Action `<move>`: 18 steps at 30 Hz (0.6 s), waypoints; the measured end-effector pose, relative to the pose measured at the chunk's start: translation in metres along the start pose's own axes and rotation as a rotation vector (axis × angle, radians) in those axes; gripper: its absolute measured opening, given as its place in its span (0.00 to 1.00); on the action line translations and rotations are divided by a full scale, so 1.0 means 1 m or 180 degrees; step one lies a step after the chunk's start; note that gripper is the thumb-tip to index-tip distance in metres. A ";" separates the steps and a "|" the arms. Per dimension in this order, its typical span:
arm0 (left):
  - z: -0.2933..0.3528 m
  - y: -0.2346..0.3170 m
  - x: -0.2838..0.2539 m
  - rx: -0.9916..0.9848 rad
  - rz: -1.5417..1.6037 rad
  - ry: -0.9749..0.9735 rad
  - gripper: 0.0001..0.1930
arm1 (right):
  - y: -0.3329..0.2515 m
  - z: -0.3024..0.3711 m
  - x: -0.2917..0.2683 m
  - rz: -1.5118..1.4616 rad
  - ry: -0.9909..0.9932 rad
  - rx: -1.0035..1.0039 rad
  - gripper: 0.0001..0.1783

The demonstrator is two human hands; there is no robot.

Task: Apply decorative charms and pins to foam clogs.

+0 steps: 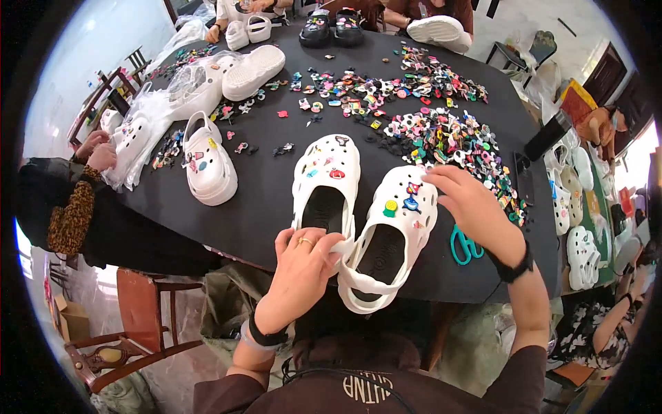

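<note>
Two white clogs stand side by side in front of me at the table's near edge, toes pointing away. My left hand is closed around the heel end of the left clog, fingers at its strap and rim. Colourful shoe charms sit in the holes of that clog's toe. The right clog carries charms too, among them a yellow-green round charm and a blue one. My right hand rests its outstretched, parted fingertips against that clog's outer toe side, and I see nothing held in it.
Loose charms lie in heaps on the black table. Teal scissor handles lie beside the right clog. Another white clog stands to the left. Co-workers' hands handle a plastic-wrapped clog at left; others sit across the table.
</note>
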State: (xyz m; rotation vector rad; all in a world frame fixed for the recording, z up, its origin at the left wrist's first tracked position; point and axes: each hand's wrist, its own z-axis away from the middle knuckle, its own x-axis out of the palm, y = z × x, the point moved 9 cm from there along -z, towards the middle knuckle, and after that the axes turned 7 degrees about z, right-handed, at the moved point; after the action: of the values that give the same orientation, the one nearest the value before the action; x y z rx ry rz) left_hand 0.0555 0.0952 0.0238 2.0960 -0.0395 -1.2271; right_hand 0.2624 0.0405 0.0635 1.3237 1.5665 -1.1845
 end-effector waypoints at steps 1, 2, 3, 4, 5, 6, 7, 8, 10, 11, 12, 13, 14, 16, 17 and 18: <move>-0.001 -0.004 0.002 -0.0047 0.0036 -0.0062 0.13 | -0.001 -0.009 0.011 0.0032 -0.0072 -0.0194 0.20; -0.001 -0.007 -0.005 -0.0032 0.0030 0.0042 0.13 | 0.000 -0.014 0.024 -0.0079 -0.0289 -0.0325 0.23; -0.001 -0.007 -0.008 0.0154 0.0071 -0.0106 0.12 | -0.004 -0.016 0.031 -0.0075 -0.0279 -0.0541 0.23; -0.001 -0.008 -0.011 0.0306 0.0087 -0.0307 0.11 | -0.004 -0.018 0.041 -0.0004 -0.0409 -0.0624 0.23; 0.002 -0.010 -0.022 0.0411 0.0031 -0.0341 0.10 | -0.007 -0.017 0.046 -0.0004 -0.0488 -0.0777 0.23; 0.004 -0.016 -0.033 0.0366 -0.0060 -0.0365 0.09 | -0.006 -0.016 0.047 -0.0005 -0.0442 -0.0820 0.23; 0.006 -0.021 -0.042 0.0336 -0.0196 -0.0389 0.09 | -0.002 -0.016 0.047 -0.0180 -0.0443 -0.0679 0.22; 0.008 -0.024 -0.048 0.0309 -0.0361 -0.0424 0.09 | 0.004 -0.015 0.050 -0.0353 -0.0505 -0.0460 0.22; 0.013 -0.028 -0.067 -0.0073 -0.1217 0.0084 0.09 | 0.004 -0.015 0.044 -0.0432 -0.0322 -0.0515 0.21; 0.019 -0.018 -0.075 -0.0074 -0.1290 0.0538 0.09 | 0.005 -0.016 0.044 -0.0527 -0.0333 -0.0508 0.20; 0.027 -0.010 -0.077 -0.0198 -0.1432 0.0860 0.10 | 0.006 -0.017 0.044 -0.0621 -0.0348 -0.0497 0.20; 0.034 0.008 -0.077 0.0041 -0.0999 0.1226 0.12 | 0.008 -0.018 0.044 -0.0622 -0.0343 -0.0480 0.20; 0.043 0.020 -0.074 0.0124 -0.0637 0.1504 0.14 | 0.011 -0.018 0.046 -0.0691 -0.0400 -0.0428 0.20; 0.051 0.041 -0.054 0.0391 0.0600 0.1605 0.13 | 0.017 -0.017 0.050 -0.0824 -0.0516 -0.0335 0.19; 0.050 0.048 -0.037 0.0375 0.1024 0.1342 0.16 | 0.016 -0.016 0.050 -0.0849 -0.0524 -0.0476 0.22; 0.046 0.054 -0.017 0.0405 0.1008 0.0888 0.28 | 0.019 -0.012 0.055 -0.0799 -0.0628 -0.0412 0.22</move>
State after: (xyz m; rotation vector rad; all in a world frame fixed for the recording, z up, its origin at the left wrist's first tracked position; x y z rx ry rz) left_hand 0.0269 0.0358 0.0539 2.2476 -0.3176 -0.7568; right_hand 0.2718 0.0688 0.0118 0.9172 1.6666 -1.2980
